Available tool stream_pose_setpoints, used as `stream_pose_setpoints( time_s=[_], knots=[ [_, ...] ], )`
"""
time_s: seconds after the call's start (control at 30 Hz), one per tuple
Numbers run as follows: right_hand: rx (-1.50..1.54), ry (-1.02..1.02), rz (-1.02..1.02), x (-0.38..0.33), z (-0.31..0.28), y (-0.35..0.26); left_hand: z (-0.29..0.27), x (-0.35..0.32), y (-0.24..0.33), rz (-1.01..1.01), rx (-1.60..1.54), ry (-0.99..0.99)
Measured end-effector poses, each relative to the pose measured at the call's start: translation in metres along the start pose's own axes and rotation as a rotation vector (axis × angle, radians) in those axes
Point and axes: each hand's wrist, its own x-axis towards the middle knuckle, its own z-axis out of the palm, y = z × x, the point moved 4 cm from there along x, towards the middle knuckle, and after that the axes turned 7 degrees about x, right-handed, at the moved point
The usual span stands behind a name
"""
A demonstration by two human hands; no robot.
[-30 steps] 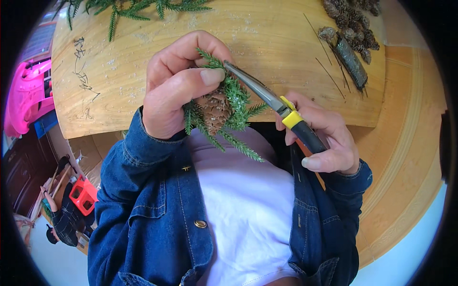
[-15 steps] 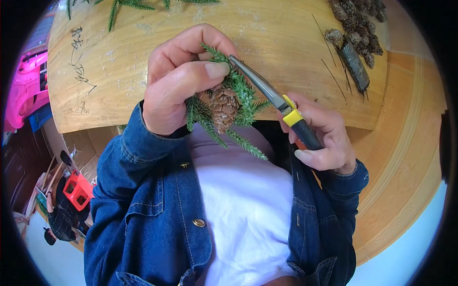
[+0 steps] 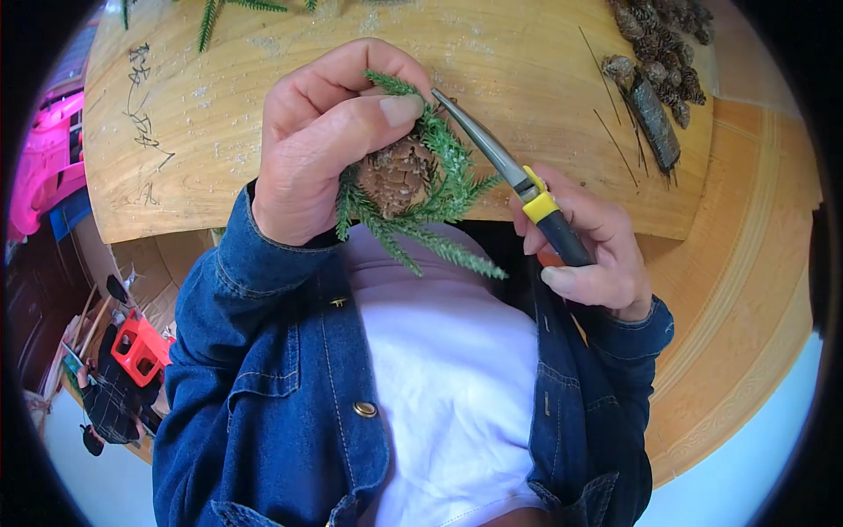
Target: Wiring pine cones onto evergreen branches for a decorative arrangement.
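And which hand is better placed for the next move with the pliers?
Likely the right hand: it grips the pliers, whose tips point toward the left hand, which is occupied pinching the green sprig.

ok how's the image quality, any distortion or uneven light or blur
Head view: corners black, the wooden table bowed, fisheye-style; head view: the white shirt bright, duller at its top; head view: pine cone and pliers fairly sharp.

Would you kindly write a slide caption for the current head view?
Left hand pinches an evergreen sprig with a pinecone; right hand holds yellow-and-black long-nose pliers.
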Motion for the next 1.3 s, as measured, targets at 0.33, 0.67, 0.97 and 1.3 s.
stream_pose_setpoints(
  time_s=[0.33, 0.67, 0.97, 1.3],
  knots=[
    [-0.046, -0.059, -0.137, 0.001, -0.001, -0.007, 0.001, 0.000, 0.000, -0.062, -0.219, -0.056],
    [-0.158, -0.023, -0.104, 0.008, 0.010, -0.016, 0.002, -0.003, -0.011, -0.186, -0.491, -0.272],
    [-0.290, -0.036, -0.209, 0.008, 0.011, -0.020, 0.008, -0.007, -0.009, -0.317, -0.410, -0.205],
    [-0.224, -0.006, -0.199, 0.008, 0.014, -0.017, -0.003, -0.013, 0.000, -0.291, -0.249, -0.172]
  ],
)
